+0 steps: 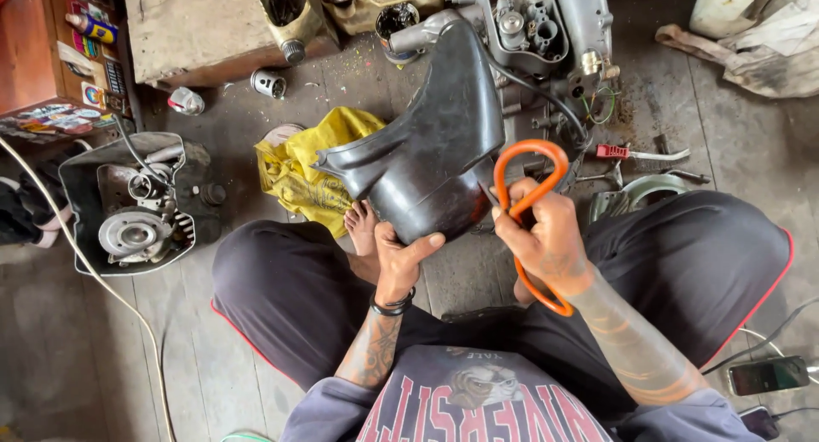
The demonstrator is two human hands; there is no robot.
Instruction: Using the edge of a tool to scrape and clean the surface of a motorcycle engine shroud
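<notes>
Workshop floor (196,357) of worn grey planks, person seated cross-legged on it, seen from above. Black plastic engine cover (431,152), curved and shell-like, is held up over the lap, in front of the knees. Left hand (401,258) grips its lower edge, thumb on the outer face, fingers curled underneath. Right hand (546,233) is closed through the handles of orange-handled scissors (525,207), fingers in the loops; blades hidden against the cover's right edge, can't tell if they are open. Black bracelet (392,305) on the left wrist. Bare foot (363,224) shows just under the cover, near the left hand. Yellow cloth (307,165) lies crumpled on the floor just left of the cover. Grey engine block (546,24) sits behind the cover, with a thin black cable running down from it. Red-handled screwdriver (636,154) lies on the floor right of the scissors. Open motor housing (132,207) with a round metal disc stands well left, a white cable (81,254) running beside it. Wooden box (196,24) at top left, small metal cylinder (270,84) just below it. Two phones (768,375) lie at the lower right on the floor.
</notes>
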